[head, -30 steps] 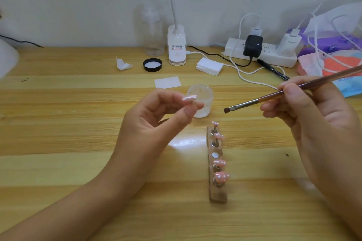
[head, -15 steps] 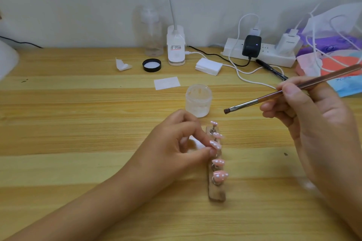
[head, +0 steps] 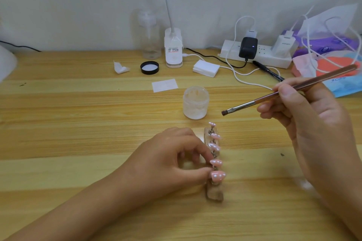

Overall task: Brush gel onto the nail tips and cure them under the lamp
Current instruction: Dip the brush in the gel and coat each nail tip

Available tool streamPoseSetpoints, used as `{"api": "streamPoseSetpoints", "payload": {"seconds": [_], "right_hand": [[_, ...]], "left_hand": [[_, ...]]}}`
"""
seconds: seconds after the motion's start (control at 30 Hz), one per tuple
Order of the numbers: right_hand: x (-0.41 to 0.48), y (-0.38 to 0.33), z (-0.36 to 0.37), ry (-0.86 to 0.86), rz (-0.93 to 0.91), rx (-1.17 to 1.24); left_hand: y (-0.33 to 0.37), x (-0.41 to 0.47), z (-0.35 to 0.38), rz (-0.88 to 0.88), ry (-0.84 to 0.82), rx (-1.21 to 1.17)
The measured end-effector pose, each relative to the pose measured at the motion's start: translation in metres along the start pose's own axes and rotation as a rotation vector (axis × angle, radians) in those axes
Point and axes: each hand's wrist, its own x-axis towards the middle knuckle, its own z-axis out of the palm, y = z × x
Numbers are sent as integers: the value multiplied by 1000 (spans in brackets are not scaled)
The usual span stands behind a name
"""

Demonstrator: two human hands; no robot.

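1. The left hand (head: 172, 160) lies low over the worktop (head: 78, 123), forearm coming in from the lower left. Its fingers are curled, and its grip closes with forefinger and thumb on the peg (head: 214, 167) under the fourth tip from the far end.
2. The right hand (head: 313, 123) is raised at the right. Its grip is closed on the brush (head: 262, 99), held like a pen, thumb on top. The bristles point left and down, in the air, just right of the jar (head: 195, 103).
3. Five pink nail tips (head: 215, 137) with white dots stand in a row on the holder strip (head: 214, 195), near the front centre of the worktop.
4. The jar stands open just behind the strip; its black lid (head: 149, 67) lies further back, beside a white lamp base (head: 173, 51) and a clear pump bottle (head: 149, 39).
5. A white paper square (head: 164, 85), a stack of white pads (head: 205, 68) and a crumpled wipe (head: 120, 67) lie between.
6. At the back right, a power strip (head: 229, 52) carries a black adapter (head: 247, 47) and a white charger (head: 283, 45); cables trail over coloured packets (head: 333, 45).
7. The lamp base's label and the charger's grey print are too blurred to read.
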Motion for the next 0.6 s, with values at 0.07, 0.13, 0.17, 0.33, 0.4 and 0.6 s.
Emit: {"api": "streamPoseSetpoints", "payload": {"seconds": [0.07,0.13,0.17,0.33,0.4,0.6], "right_hand": [[-1,0,0,-7,-8,-22],[-1,0,0,-15,-12,-35],[-2,0,0,-16,-13,-36],[-1,1,-1,-15,-36,-37],[-2,0,-1,-10,-53,-52],[-2,5,-3,-21,-91,-92]], "left_hand": [[2,0,3,-18,14,-3],[3,0,5,-48,24,-16],[4,0,5,-71,19,-39],[7,2,-2,-192,19,-366],[6,4,-5,-192,258,-552],[4,8,-4,-110,408,-843]]}}
